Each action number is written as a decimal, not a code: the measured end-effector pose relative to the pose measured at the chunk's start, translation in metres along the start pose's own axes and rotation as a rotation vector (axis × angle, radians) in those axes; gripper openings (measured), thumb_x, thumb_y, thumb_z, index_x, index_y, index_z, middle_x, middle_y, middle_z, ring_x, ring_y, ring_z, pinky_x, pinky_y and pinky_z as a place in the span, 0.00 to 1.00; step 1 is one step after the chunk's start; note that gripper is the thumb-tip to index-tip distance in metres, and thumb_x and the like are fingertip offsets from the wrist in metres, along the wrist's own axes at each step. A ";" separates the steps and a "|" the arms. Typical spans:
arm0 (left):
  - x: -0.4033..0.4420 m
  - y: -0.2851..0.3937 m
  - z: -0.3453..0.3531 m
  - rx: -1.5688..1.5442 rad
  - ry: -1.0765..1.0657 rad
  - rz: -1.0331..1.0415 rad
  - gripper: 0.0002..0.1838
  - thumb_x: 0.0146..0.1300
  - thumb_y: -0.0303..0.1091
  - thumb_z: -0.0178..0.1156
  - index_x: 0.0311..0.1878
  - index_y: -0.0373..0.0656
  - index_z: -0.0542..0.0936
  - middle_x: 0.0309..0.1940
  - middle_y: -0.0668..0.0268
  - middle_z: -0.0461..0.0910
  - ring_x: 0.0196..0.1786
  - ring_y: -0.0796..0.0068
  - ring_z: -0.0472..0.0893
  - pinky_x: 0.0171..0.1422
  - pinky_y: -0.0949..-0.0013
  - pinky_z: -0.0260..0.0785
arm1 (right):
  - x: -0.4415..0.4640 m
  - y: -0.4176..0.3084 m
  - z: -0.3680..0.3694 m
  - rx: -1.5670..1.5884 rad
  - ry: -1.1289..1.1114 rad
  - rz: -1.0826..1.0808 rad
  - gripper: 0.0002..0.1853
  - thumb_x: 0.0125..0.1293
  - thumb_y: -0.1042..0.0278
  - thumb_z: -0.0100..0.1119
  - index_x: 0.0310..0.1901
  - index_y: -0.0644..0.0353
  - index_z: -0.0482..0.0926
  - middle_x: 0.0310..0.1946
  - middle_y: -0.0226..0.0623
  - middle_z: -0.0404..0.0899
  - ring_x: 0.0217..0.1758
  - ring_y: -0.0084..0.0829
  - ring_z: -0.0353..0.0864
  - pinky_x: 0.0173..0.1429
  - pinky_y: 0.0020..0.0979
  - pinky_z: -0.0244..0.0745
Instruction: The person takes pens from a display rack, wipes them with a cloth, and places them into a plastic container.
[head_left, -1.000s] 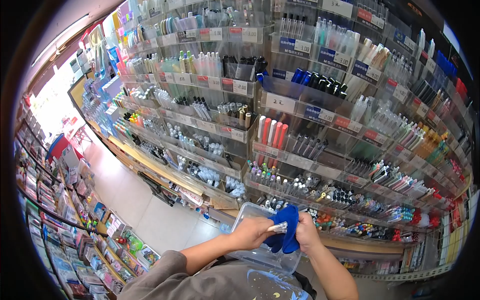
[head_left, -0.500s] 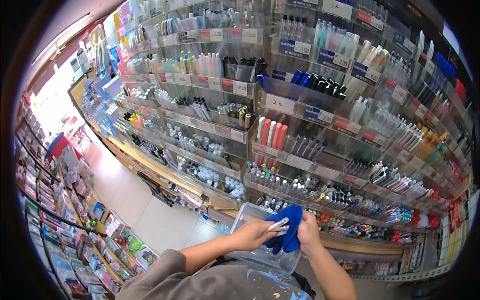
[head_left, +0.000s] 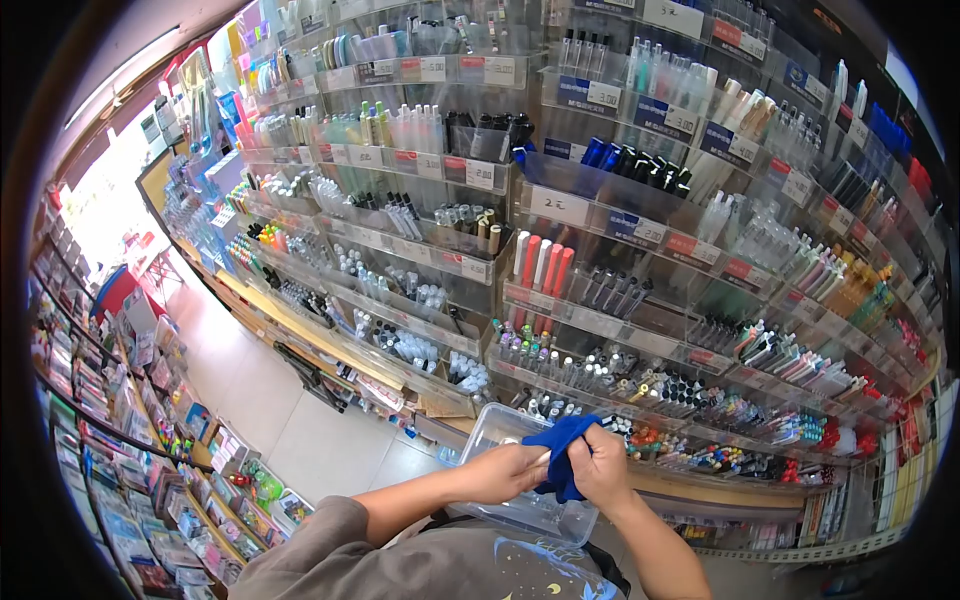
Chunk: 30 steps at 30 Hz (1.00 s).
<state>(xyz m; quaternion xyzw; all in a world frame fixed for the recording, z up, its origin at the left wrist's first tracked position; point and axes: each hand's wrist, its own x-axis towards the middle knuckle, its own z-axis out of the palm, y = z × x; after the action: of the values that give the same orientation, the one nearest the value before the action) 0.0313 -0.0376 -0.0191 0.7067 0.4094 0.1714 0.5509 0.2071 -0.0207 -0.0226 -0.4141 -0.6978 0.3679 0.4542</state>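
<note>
My right hand (head_left: 602, 468) is closed on a crumpled blue cloth (head_left: 560, 440) in front of my body. My left hand (head_left: 510, 473) is closed beside it, gripping pens whose pale ends just show at the cloth; the rest of them is hidden by fingers and fabric. Beneath both hands is a clear plastic bin (head_left: 484, 428), its inside largely covered by my arms and the cloth.
A tall rack of clear tiers full of pens and markers (head_left: 545, 265) rises ahead, with price labels (head_left: 558, 205) along its edges. Low stationery shelves (head_left: 150, 470) stand at the left beside the tiled floor (head_left: 310, 430). A wire grid (head_left: 900, 480) stands at the right.
My right hand has turned and moved slightly left, bunching the blue cloth around the pens. The pens, plainly visible before, are now mostly covered. The bin stays about where it was.
</note>
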 end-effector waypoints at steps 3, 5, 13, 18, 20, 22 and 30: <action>0.002 -0.005 0.002 -0.179 -0.025 -0.002 0.12 0.68 0.39 0.47 0.35 0.39 0.69 0.22 0.70 0.68 0.27 0.80 0.67 0.33 0.73 0.62 | 0.000 -0.005 0.003 0.108 0.146 0.087 0.09 0.66 0.72 0.43 0.33 0.65 0.73 0.22 0.33 0.76 0.25 0.19 0.73 0.30 0.25 0.69; 0.003 -0.010 0.003 -0.303 -0.050 0.015 0.12 0.69 0.40 0.46 0.35 0.40 0.69 0.22 0.72 0.67 0.27 0.82 0.65 0.33 0.75 0.61 | 0.001 0.001 0.003 0.209 0.226 0.123 0.08 0.66 0.74 0.42 0.34 0.66 0.73 0.26 0.30 0.75 0.29 0.17 0.71 0.34 0.23 0.67; 0.000 -0.020 0.002 -0.544 -0.159 0.040 0.12 0.69 0.39 0.45 0.35 0.41 0.69 0.23 0.73 0.65 0.28 0.84 0.63 0.34 0.78 0.58 | 0.005 -0.010 -0.003 -0.007 0.086 0.040 0.05 0.60 0.80 0.48 0.37 0.66 0.73 0.24 0.34 0.75 0.28 0.20 0.73 0.34 0.25 0.69; -0.004 -0.022 -0.014 -0.085 -0.247 0.078 0.13 0.67 0.41 0.48 0.39 0.40 0.71 0.25 0.64 0.70 0.30 0.69 0.71 0.36 0.68 0.63 | 0.011 0.001 -0.017 0.412 0.335 0.233 0.08 0.65 0.73 0.46 0.38 0.66 0.75 0.33 0.33 0.78 0.36 0.21 0.75 0.42 0.23 0.72; -0.003 -0.027 -0.011 0.247 -0.250 0.116 0.12 0.66 0.40 0.49 0.40 0.40 0.71 0.26 0.57 0.73 0.32 0.57 0.74 0.38 0.61 0.64 | 0.012 0.006 -0.034 0.619 0.369 0.318 0.13 0.67 0.62 0.47 0.42 0.64 0.75 0.37 0.37 0.79 0.37 0.26 0.78 0.45 0.27 0.74; -0.001 -0.019 -0.008 0.441 -0.321 0.120 0.13 0.65 0.41 0.49 0.41 0.39 0.70 0.30 0.50 0.75 0.34 0.46 0.75 0.37 0.51 0.64 | 0.015 -0.006 -0.047 0.823 0.368 0.389 0.16 0.67 0.59 0.45 0.43 0.65 0.74 0.36 0.37 0.78 0.37 0.27 0.77 0.44 0.27 0.74; 0.037 -0.094 0.033 0.983 -0.422 0.032 0.16 0.57 0.40 0.57 0.42 0.37 0.74 0.37 0.52 0.78 0.42 0.51 0.79 0.43 0.53 0.71 | 0.020 -0.063 -0.067 1.308 -0.331 0.113 0.37 0.61 0.34 0.41 0.56 0.64 0.65 0.54 0.50 0.69 0.56 0.47 0.70 0.61 0.50 0.65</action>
<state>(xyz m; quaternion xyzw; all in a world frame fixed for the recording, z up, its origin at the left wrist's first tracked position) 0.0401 -0.0251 -0.1241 0.9066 0.3112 -0.1779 0.2227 0.2501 -0.0178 0.0616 -0.0282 -0.3690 0.7963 0.4786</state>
